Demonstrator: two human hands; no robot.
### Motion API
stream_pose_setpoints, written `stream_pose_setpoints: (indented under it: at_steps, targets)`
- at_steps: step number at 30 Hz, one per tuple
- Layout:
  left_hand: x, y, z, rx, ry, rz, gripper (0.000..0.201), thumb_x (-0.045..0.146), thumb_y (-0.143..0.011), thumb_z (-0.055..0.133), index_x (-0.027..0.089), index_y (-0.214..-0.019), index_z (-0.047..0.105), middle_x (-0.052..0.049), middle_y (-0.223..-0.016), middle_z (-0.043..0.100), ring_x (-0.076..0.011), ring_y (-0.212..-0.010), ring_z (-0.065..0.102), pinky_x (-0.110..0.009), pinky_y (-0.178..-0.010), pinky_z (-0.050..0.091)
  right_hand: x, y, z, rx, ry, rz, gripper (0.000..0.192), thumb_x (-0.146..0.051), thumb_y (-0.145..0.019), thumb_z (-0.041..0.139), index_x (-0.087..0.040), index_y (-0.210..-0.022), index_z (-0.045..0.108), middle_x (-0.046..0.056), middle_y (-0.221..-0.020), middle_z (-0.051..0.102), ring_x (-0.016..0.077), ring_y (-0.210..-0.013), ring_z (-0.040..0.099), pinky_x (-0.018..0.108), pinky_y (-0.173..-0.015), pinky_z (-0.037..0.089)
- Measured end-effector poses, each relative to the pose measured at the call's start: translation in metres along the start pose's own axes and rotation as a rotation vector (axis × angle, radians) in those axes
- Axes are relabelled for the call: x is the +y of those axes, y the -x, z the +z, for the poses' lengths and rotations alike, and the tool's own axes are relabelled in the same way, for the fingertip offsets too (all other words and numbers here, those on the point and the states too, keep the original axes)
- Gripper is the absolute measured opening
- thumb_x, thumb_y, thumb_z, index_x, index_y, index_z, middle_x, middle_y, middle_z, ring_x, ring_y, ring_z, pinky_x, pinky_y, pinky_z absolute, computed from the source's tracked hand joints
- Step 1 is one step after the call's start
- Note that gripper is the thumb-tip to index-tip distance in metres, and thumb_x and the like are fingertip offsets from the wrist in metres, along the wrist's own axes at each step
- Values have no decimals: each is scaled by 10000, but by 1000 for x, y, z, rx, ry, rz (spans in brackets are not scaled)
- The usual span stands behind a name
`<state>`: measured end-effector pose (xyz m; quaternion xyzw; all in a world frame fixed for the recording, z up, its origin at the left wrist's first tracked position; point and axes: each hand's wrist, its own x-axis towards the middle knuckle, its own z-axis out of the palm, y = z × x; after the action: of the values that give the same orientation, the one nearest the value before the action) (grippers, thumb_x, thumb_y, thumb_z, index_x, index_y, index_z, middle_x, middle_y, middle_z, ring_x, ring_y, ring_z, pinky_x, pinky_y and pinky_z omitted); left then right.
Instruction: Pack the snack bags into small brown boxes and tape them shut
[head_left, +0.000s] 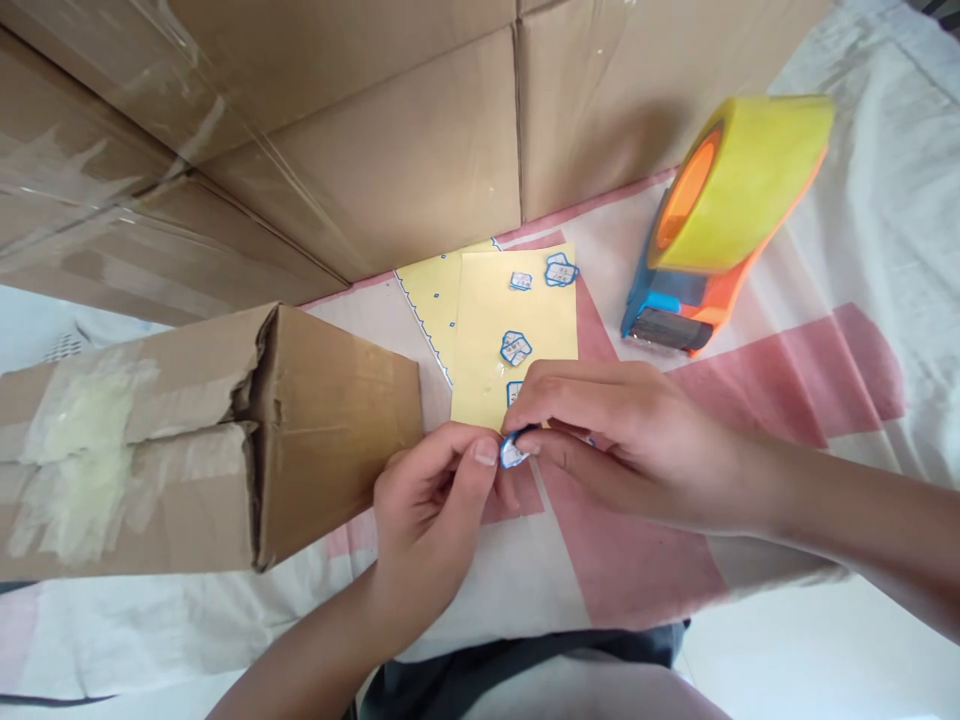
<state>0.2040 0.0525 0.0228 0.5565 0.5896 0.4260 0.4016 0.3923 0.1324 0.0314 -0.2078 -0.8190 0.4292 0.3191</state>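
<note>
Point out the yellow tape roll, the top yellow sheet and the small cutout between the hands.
Yellow tape roll (772, 185): head view, on its broad outer face.
Top yellow sheet (481, 330): head view, on its bare left part.
Small cutout (511, 457): head view, on its pale face.

Paper cutout (511, 455), matt cardboard box (330, 420)

Taped cardboard boxes (405, 160) stand along the far side of a pink-and-white cloth (832, 370), with a smaller carton (337, 430), patched with yellowish tape (86, 455), at the left. On the right sits an orange-and-blue dispenser (679, 285) carrying a thick yellow tape roll (757, 190).
</note>
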Motion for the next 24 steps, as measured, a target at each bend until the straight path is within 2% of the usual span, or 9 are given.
stream_pose_setpoints:
  at_steps: [4, 7, 11, 13, 17, 21, 24]
  targets:
    - [-1, 0, 1, -13, 6, 45, 243, 269, -1010, 546, 198, -797, 641, 41, -596, 603, -74, -522, 544, -175, -512, 455, -1, 1, 1, 80, 59, 19, 72, -168, -985, 541, -212, -1039, 561, 11, -914, 640, 112, -818, 609, 248, -710, 508]
    - [-3, 3, 1, 64, -125, 177, 165, 199, -994, 552, 205, -855, 640, 42, -649, 657, -68, -541, 575, -162, -521, 468, -2, 3, 3, 165, 145, -47, 59, -240, -954, 620, -209, -944, 571, 50, -967, 609, 134, -824, 594, 270, -692, 509]
    - [-1, 4, 2, 100, -365, 397, 84, 133, -942, 599, 206, -931, 639, 48, -711, 712, -56, -563, 612, -152, -566, 484, -4, 6, 10, 141, 119, -45, 117, -279, -918, 675, -190, -915, 599, 63, -933, 598, 136, -776, 582, 273, -650, 517]
    - [0, 3, 3, 87, -410, 440, 85, 125, -935, 601, 203, -946, 635, 51, -725, 723, -51, -561, 617, -147, -585, 497, -5, 7, 14, 145, 83, -17, 116, -277, -915, 676, -175, -917, 619, 66, -924, 602, 129, -758, 583, 268, -640, 522]
    - [-1, 1, 6, 130, -412, 365, 76, 143, -943, 606, 200, -947, 656, 46, -717, 713, -49, -552, 595, -147, -570, 489, -4, 6, 16, 167, 39, 12, 74, -186, -949, 591, -161, -923, 656, 56, -877, 637, 116, -747, 598, 245, -641, 508]
    - [-6, 0, 7, 154, -257, 213, 72, 202, -968, 601, 199, -951, 671, 43, -653, 671, -61, -518, 552, -164, -535, 475, -1, 3, 11, 232, 82, 97, 158, -104, -954, 535, -178, -937, 674, -2, -767, 660, 82, -670, 586, 212, -609, 468]
    - [-10, 1, 8, 152, -155, 125, 138, 277, -992, 576, 184, -942, 664, 4, -696, 707, -85, -552, 582, -195, -555, 498, 4, 2, 9, 309, 126, 135, 138, -133, -958, 554, -191, -935, 677, -4, -789, 688, 82, -651, 587, 217, -585, 461]
